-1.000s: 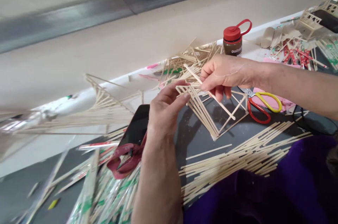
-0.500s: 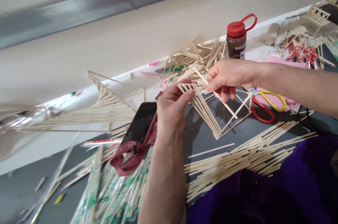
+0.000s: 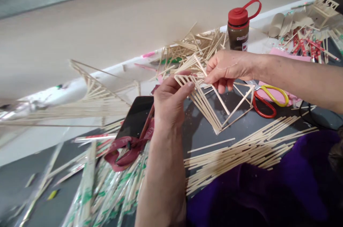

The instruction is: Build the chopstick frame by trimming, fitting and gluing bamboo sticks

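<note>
My left hand [image 3: 173, 93] pinches the upper left corner of a frame of wooden chopsticks [image 3: 205, 107], thumb in front and fingers behind. Several sticks of the frame run side by side down to a joined corner on the dark table; others branch off to the right. Between the thumb and fingers of my right hand [image 3: 222, 70] is a single chopstick [image 3: 221, 100], slanting down to the right. It lies close along the row of sticks, though I cannot tell whether it touches them. My right fingers partly hide the frame behind.
Loose chopsticks [image 3: 235, 155] lie in front of my body. Red-and-yellow-handled scissors [image 3: 268, 102] rest at right, a red-capped bottle [image 3: 238, 29] stands behind. At left are a phone [image 3: 136, 116], a lanyard [image 3: 124, 154], wrapped chopsticks [image 3: 112, 184] and a larger stick structure [image 3: 91, 91].
My right hand has brought its chopstick left and closer to the row of sticks. The left hand keeps its pinch on the frame. The whole view has shifted slightly.
</note>
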Available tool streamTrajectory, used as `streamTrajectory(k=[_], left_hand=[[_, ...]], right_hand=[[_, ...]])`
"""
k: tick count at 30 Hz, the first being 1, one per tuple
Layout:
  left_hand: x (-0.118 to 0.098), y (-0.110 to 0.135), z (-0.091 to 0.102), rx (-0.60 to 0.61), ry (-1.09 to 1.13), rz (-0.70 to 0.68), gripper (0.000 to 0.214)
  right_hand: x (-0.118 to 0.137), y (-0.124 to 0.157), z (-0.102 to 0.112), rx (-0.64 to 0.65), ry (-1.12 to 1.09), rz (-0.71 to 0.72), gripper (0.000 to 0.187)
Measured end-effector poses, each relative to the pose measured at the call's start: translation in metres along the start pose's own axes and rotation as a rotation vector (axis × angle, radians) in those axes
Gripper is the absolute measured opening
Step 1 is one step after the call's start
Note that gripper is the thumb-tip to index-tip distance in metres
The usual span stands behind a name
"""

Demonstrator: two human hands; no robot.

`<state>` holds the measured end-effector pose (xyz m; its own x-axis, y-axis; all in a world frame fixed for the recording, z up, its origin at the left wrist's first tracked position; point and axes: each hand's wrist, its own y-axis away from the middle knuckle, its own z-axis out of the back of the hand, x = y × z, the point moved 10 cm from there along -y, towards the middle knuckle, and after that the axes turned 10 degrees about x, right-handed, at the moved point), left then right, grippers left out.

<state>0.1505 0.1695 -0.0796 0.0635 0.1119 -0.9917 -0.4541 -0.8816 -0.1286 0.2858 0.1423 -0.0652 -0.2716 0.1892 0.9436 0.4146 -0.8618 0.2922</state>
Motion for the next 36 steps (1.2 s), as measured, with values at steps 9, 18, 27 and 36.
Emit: streamTrajectory(k=[9,18,27,36], left_hand=[[0.002,-0.002,0.002,-0.012,0.014,-0.026,0.025],[0.005,0.000,0.001,-0.001,0.018,-0.003,0.024],[0.007,-0.002,0.003,-0.013,0.056,-0.034,0.026],[0.010,-0.003,0.004,-0.017,0.090,-0.044,0.029]], right_hand=[[-0.014,-0.009,-0.026,0.196,0.071,-0.126,0.017],[-0.018,-0.005,-0.031,0.228,0.068,-0.156,0.022],[-0.025,-0.007,-0.034,0.303,0.136,-0.201,0.020],[-0.027,-0.007,-0.038,0.374,0.222,-0.222,0.012]])
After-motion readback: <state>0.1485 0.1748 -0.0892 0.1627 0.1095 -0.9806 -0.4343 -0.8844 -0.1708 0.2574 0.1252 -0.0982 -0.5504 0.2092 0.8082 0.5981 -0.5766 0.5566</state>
